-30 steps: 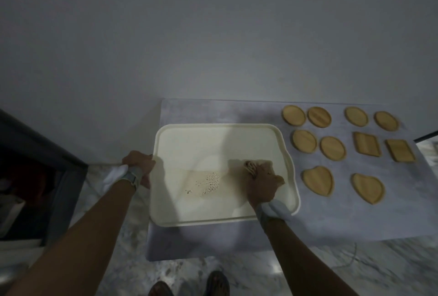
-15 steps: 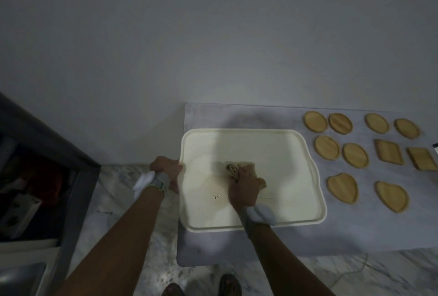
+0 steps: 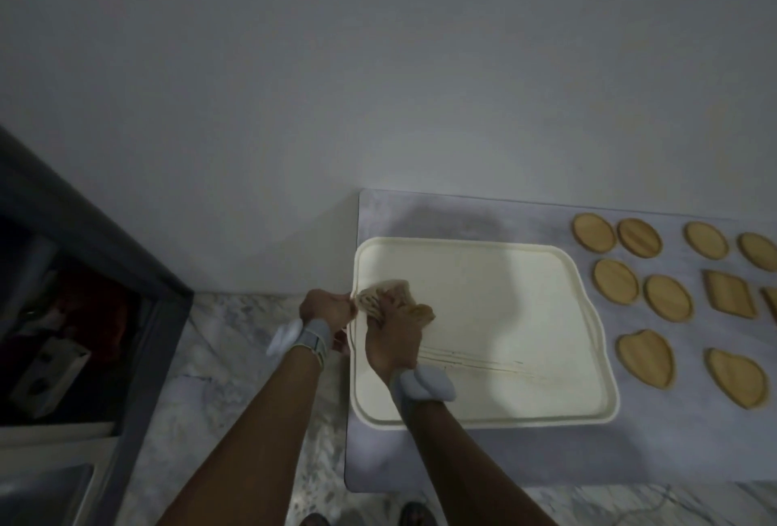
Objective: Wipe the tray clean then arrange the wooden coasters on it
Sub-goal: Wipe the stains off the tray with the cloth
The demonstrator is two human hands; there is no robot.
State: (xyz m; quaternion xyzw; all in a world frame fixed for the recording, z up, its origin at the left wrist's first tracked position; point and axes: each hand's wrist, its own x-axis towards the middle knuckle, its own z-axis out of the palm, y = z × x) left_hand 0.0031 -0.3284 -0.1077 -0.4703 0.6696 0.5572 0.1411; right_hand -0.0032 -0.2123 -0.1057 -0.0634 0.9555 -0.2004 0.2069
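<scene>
Tray (image 3: 504, 315): cream, rectangular with rounded corners, lay flat on a grey mat (image 3: 420, 462) at centre-right of the frame. Faint thin streaks ran across its lower half toward the right. Surface otherwise looked plain in the dim light.

Cloth (image 3: 380, 294): crumpled, beige, sat at the tray's left rim, about midway up that edge. Right hand (image 3: 395, 332) was closed over it, fingers curled around the wad, pressing it on the tray floor close to the rim. Left hand (image 3: 326, 309) was closed on the tray's left edge just outside, thumb side touching or nearly touching the cloth; could not tell which. Both wrists wore a pale grey band with a rounded bulge.

Wooden coasters (image 3: 668, 298): spread on the mat to the right of the tray, none on it, all apart from each other. Top row four round ones, the rightmost cut by the frame edge. Second row two round, then one squarish, and a sliver of another at the frame edge. Below, two heart-shaped ones, near the tray's right rim and lower right.

Surroundings: mat lay on a marbled grey-white counter (image 3: 235, 357). Plain pale wall (image 3: 378, 62) filled the upper frame. Dark frame (image 3: 138, 315) with a shadowy opening at left; contents too dark to identify. Tips of footwear at the bottom edge.
</scene>
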